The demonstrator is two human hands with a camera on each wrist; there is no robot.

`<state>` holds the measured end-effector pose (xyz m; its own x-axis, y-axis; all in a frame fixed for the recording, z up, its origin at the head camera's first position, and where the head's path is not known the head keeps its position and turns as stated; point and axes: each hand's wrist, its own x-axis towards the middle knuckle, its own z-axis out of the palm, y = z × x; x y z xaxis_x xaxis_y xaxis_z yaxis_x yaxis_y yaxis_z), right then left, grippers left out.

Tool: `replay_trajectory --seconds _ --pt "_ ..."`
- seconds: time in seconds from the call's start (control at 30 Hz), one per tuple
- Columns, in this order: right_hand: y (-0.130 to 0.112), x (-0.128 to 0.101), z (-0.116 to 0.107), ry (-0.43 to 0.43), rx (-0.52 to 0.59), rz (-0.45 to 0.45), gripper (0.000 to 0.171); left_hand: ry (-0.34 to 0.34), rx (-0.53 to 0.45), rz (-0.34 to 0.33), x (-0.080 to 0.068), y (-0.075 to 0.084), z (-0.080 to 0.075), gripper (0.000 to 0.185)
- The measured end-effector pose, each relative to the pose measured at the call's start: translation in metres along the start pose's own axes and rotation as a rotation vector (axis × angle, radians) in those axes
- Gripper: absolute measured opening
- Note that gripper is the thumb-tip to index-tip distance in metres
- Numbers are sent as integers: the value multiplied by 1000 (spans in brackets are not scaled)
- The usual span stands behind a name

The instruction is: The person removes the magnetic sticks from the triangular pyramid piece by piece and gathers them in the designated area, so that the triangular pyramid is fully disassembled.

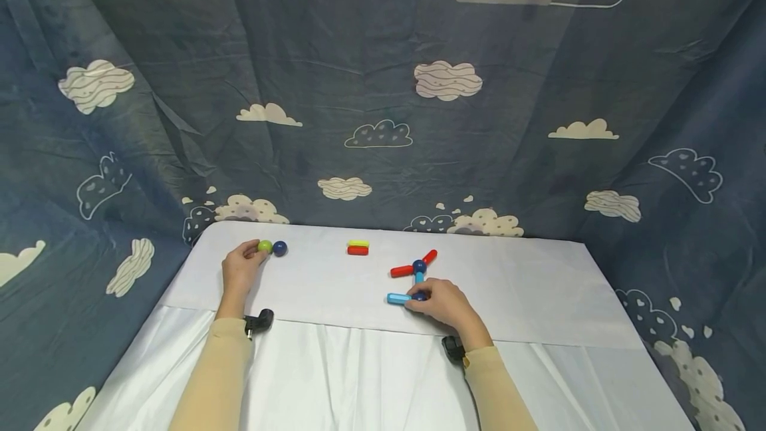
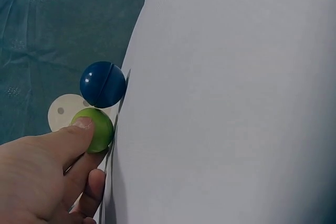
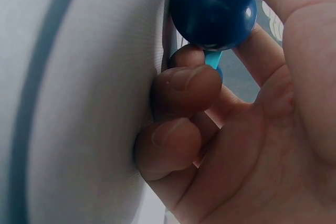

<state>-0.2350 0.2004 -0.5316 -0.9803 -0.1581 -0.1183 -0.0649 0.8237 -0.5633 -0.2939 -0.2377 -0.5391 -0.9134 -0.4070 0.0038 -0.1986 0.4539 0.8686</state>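
At the table's far left, my left hand [image 1: 241,275] pinches a green ball [image 2: 100,132] between thumb and fingers. A dark blue ball [image 1: 279,249] sits right beside the green one. My right hand [image 1: 443,301] grips another dark blue ball [image 3: 214,10] at the near corner of a joined figure. From that ball a light blue stick [image 1: 397,298] points left, and a second light blue stick [image 1: 419,277] leads away to a farther blue ball [image 1: 419,265]. Two red sticks [image 1: 401,271] spread from the farther ball. The right fingers partly cover the near ball in the head view.
A yellow-green stick [image 1: 358,243] and a red stick [image 1: 358,251] lie side by side at the middle back. White cloth covers the table [image 1: 526,285]. A dark curtain [image 1: 335,72] with cloud prints stands behind and along both sides.
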Motion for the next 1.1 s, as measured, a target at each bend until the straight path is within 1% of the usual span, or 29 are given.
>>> replay_trajectory --seconds 0.13,0.37,0.57,0.87,1.1 --pt "0 0 0 -7 8 17 22 0 -2 -2 0 1 0 46" --pt "-1 0 0 2 -3 -3 22 -2 0 2 -1 1 0 47" --pt "-1 0 0 -9 5 14 21 -5 2 -7 0 0 0 47" --pt "-2 -1 0 -13 -3 12 22 -5 -5 -2 0 -3 -1 49" --pt "-2 0 0 -12 -2 13 22 -19 -17 -2 1 -3 -2 52"
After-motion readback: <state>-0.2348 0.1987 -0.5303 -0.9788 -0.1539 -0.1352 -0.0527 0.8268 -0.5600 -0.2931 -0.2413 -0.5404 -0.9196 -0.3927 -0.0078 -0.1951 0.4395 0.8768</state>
